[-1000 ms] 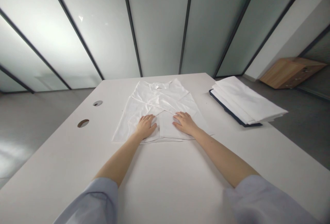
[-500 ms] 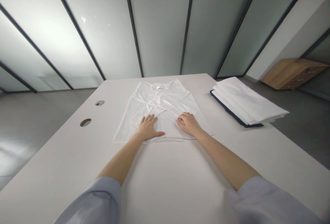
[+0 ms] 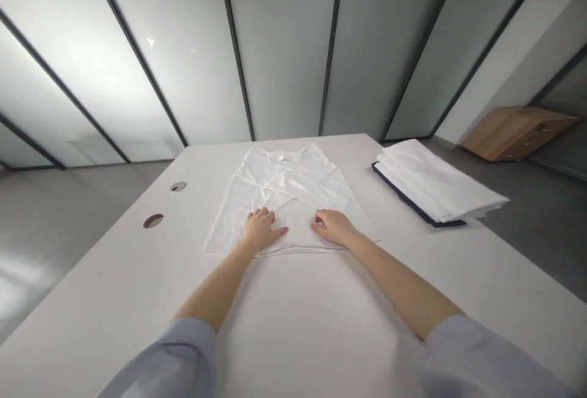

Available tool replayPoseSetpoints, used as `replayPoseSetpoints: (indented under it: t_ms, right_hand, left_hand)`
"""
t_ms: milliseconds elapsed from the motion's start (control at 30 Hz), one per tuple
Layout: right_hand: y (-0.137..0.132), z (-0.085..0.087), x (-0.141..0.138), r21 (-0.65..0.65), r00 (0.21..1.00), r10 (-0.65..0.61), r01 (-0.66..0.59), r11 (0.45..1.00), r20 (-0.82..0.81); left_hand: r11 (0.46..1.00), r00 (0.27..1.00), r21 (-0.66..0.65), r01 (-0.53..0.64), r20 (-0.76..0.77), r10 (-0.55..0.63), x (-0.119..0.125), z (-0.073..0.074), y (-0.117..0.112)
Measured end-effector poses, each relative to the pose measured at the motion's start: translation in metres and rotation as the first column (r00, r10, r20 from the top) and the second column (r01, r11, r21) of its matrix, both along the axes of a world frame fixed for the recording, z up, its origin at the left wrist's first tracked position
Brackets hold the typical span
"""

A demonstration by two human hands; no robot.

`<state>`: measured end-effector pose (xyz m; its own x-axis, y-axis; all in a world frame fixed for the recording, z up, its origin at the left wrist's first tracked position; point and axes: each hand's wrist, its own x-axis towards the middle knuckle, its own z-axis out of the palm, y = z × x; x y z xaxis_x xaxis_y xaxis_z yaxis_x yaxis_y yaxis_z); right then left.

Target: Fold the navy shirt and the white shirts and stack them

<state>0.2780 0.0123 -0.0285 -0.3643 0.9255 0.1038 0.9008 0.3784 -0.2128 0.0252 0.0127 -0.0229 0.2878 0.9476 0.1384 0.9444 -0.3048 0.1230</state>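
A white long-sleeved shirt (image 3: 300,224) lies on the table with its collar toward the far edge and its sleeves (image 3: 293,185) laid across the front. My left hand (image 3: 260,227) rests on the lower left of the shirt, fingers bent and thumb spread out to the right. On the lower right, my right hand (image 3: 334,227) touches the cloth with curled fingers; a small gap shows between its thumb and fingertips. Neither hand lifts the fabric.
The white table (image 3: 293,312) has two round cable holes (image 3: 153,221) at the left. A stack of folded white cloth (image 3: 440,181) over a dark piece (image 3: 413,202) lies at the right edge. Behind are frosted glass panels (image 3: 284,49) and a wooden cabinet (image 3: 518,132).
My left hand's fingers have bent inward from lying flat. My right hand has slid slightly toward me, its thumb lower and further from its fingertips. The shirt stays in place.
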Motion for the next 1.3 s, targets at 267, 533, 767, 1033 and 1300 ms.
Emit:
replayPoseSetpoints:
  t_ms: [267,533,767,1033,1300]
  right_hand:
    - [0.0,-0.002,0.0,0.043,0.997,-0.004,0.001,0.999,0.075]
    - [0.008,-0.022,0.004,0.072,0.997,-0.013,0.008,0.997,0.074]
    - [0.007,-0.018,0.005,0.115,1.0,0.015,-0.014,0.993,-0.004]
    - [0.009,-0.014,0.006,0.25,0.965,0.192,-0.144,0.957,-0.179]
    - [0.009,-0.016,0.006,0.252,0.951,0.216,-0.159,0.955,-0.221]
  left_hand:
    - [1.0,0.999,0.02,-0.023,-0.038,0.023,0.012,-0.002,-0.008]
    - [0.998,1.0,-0.06,0.011,0.019,-0.01,0.005,-0.017,0.0]
    - [0.982,0.973,0.073,0.174,0.142,-0.183,0.007,-0.006,-0.005]
    - [0.93,0.923,-0.01,0.368,0.126,-0.364,0.003,-0.008,-0.006]
    - [0.919,0.91,0.037,0.391,0.134,-0.393,0.005,-0.011,-0.003]
